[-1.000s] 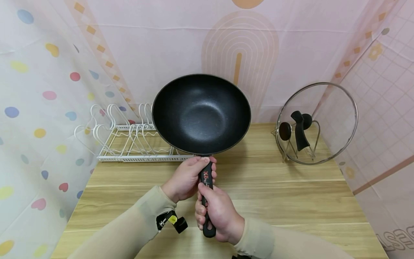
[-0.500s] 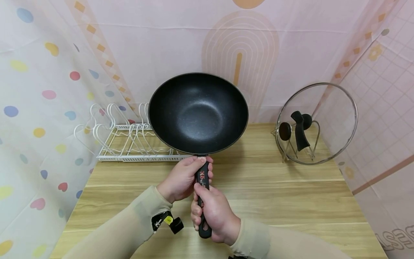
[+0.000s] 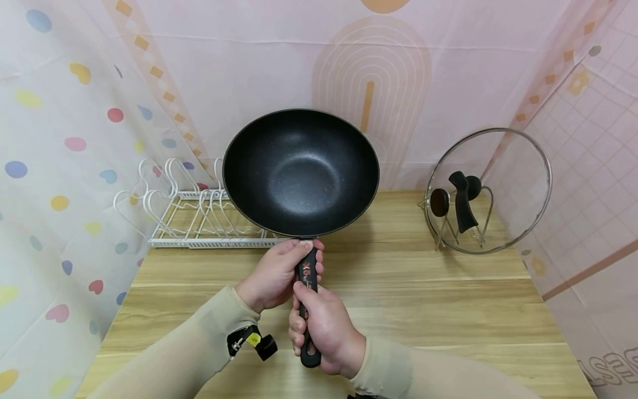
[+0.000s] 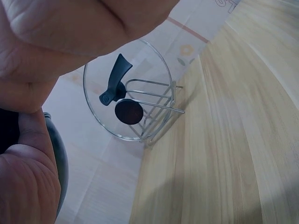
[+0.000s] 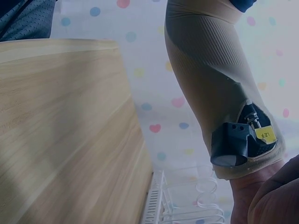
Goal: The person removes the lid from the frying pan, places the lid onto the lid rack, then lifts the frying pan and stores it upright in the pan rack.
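In the head view I am gripping a black frying pan [image 3: 301, 172] by its handle [image 3: 308, 271] with both fists: my left hand [image 3: 269, 271] is wrapping the far part, thumb on top, and my right hand [image 3: 329, 332] is curling round the near part. The pan is facing me, tilted, in the middle of the scene, covering the right part of the white rack [image 3: 209, 243]. I am judging that so wide a pan will be pulling down at its far side, so taking hold close to where the handle begins makes sense, with the near hand steering. It is looking stiff and sturdy; the handle is looking smooth and may be twisting if held loosely.

In the left wrist view fingers are filling the left, and the pan's edge is showing beside them; a glass lid [image 4: 152, 65], likely fragile, is standing in a wire stand [image 4: 159, 106], well apart.

In the right wrist view I am seeing my left sleeve [image 5: 205, 70], the table [image 5: 70, 126] and the rack; the pan is out of sight, and I cannot tell the grip there.
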`<control>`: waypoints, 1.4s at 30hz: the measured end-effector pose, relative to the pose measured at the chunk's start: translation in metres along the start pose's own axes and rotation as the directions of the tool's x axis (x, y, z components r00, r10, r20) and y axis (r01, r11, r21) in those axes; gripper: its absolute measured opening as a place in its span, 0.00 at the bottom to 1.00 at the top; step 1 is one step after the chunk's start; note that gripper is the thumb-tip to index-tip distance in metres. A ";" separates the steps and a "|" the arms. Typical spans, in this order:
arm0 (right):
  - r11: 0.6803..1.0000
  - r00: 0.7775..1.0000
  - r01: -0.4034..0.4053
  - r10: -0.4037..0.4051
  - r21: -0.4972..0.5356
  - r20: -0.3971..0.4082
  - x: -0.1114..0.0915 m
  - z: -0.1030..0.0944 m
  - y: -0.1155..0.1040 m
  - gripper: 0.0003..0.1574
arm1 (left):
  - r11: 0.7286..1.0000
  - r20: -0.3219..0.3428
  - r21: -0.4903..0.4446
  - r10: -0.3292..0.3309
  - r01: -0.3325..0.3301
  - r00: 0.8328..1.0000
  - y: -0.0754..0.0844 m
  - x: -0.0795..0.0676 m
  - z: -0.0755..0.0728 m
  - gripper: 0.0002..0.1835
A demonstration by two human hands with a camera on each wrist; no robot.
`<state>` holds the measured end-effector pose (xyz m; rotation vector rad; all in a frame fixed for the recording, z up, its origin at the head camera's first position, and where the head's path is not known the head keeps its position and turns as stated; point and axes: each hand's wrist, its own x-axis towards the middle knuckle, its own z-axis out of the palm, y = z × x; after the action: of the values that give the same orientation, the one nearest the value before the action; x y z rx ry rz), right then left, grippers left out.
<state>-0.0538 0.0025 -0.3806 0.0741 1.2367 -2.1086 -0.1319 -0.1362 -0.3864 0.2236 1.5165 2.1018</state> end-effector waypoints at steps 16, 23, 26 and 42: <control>1.000 1.000 0.003 -0.003 -0.014 0.009 0.005 0.010 0.001 0.18 | 1.000 -0.028 -0.002 0.002 -0.002 1.000 0.005 -0.007 -0.006 0.12; 1.000 1.000 0.017 -0.017 -0.012 0.001 0.006 0.015 0.001 0.19 | 1.000 -0.035 -0.012 0.004 -0.004 0.999 0.008 -0.011 -0.009 0.11; 1.000 1.000 0.023 -0.023 -0.014 0.002 0.007 0.018 0.001 0.18 | 1.000 -0.041 -0.009 0.009 -0.010 0.999 0.010 -0.013 -0.010 0.11; 0.998 1.000 0.029 -0.029 -0.054 -0.011 0.011 0.030 0.003 0.19 | 1.000 -0.053 0.009 0.030 -0.029 0.998 0.017 -0.023 -0.017 0.11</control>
<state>-0.0522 -0.0282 -0.3704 0.0444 1.3080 -2.1006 -0.1253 -0.1661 -0.3730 0.1956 1.5617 2.1407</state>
